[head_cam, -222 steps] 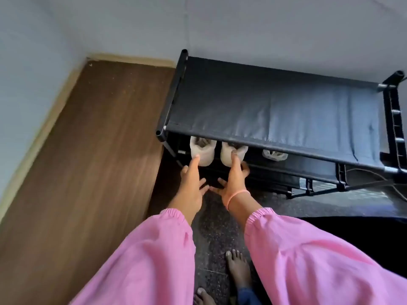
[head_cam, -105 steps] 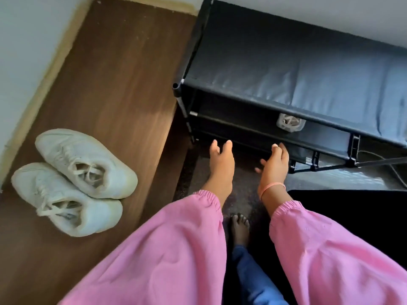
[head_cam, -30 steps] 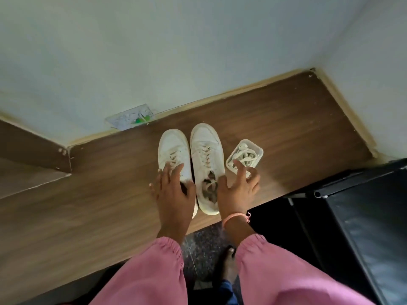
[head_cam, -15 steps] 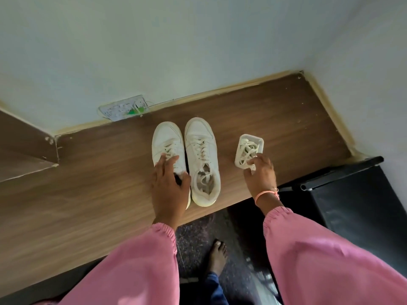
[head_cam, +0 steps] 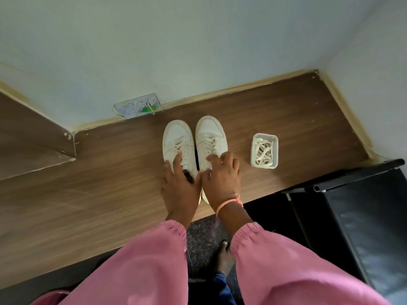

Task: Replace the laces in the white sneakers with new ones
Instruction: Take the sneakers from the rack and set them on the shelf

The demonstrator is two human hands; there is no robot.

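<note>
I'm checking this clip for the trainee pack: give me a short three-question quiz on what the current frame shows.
1. True or false: the new laces lie in a small white tray to the right of both sneakers.
2. Which hand rests on the right sneaker? A. left hand B. right hand C. neither
3. Fill in: the left sneaker and its pair stand on a ____ surface with toes pointing to the wall.

Key: 1 true; 2 B; 3 wooden.
</note>
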